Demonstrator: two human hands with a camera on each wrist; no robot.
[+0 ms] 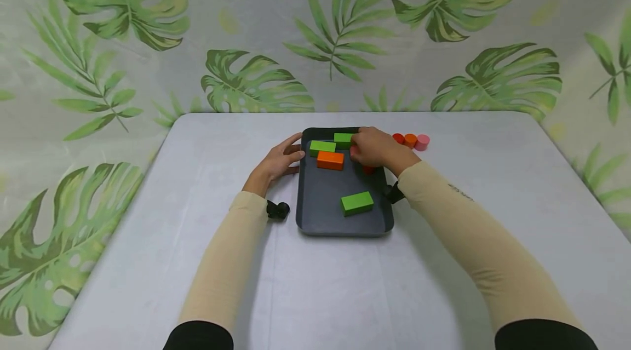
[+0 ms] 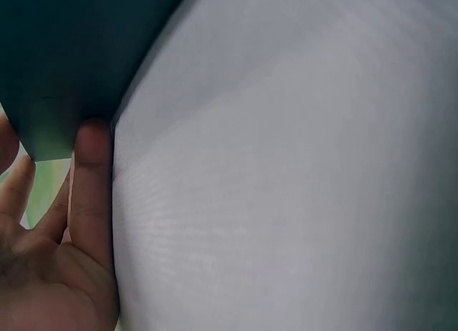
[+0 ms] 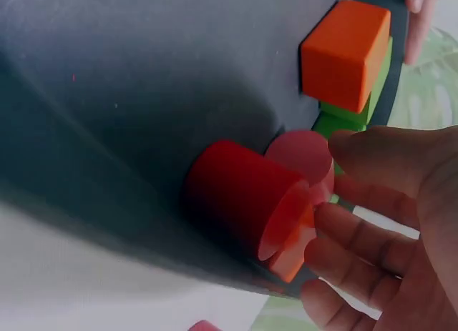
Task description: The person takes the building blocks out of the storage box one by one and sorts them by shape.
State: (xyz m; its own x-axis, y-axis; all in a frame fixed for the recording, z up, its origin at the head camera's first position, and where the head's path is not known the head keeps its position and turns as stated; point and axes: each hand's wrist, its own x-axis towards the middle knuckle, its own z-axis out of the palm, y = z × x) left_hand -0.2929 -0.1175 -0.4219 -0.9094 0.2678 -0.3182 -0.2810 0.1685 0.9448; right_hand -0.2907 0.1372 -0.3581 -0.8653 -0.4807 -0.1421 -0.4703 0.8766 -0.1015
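A dark grey tray (image 1: 320, 213) lies on the table. My left hand (image 1: 281, 161) rests its fairly straight fingers against the tray's left wall near the far end; the left wrist view shows fingertips touching that wall. Inside the tray's far right part, my right hand (image 1: 377, 147) pinches a pink cylinder (image 3: 297, 156) between thumb and fingers. Beside it stand a red cylinder (image 3: 240, 195) and an orange piece (image 3: 292, 256), partly hidden. Also in the tray are an orange block (image 1: 330, 160), two green blocks at the far end (image 1: 322, 147), and another green block (image 1: 357, 204) nearer me.
Right of the tray's far end, a red cylinder (image 1: 398, 138), an orange cylinder (image 1: 410, 141) and a pink cylinder (image 1: 422, 142) stand in a row on the white-covered table (image 1: 315, 290). A leaf-patterned cloth (image 1: 345, 38) hangs behind the table.
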